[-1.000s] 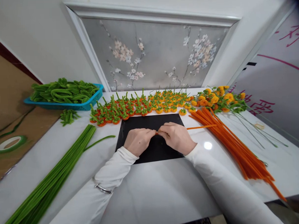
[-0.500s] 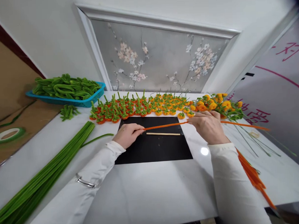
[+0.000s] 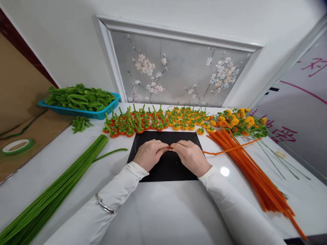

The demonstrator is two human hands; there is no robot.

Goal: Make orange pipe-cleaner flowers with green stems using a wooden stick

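Over the black mat (image 3: 165,173), my left hand (image 3: 150,155) and my right hand (image 3: 192,157) are close together, fingertips nearly meeting. Both pinch an orange pipe cleaner (image 3: 234,148); only a short bit of it shows between the fingertips. Its long free end runs out past my right hand, across a bundle of orange pipe cleaners (image 3: 252,176) on the right. The thin wooden stick seen earlier on the mat is hidden behind my hands, and I cannot tell whether it is held.
Behind the mat stand rows of small orange-red flower heads (image 3: 138,125) and yellow ones (image 3: 185,121). Finished yellow flowers (image 3: 238,120) lie back right. Long green pipe cleaners (image 3: 58,187) lie left, near a blue basket (image 3: 100,114) of green pieces and a tape roll (image 3: 18,146).
My right hand has moved left and down to meet my left hand, which shifted slightly right. The stretch of orange pipe cleaner between them has shortened, and the orange bundle is uncovered.
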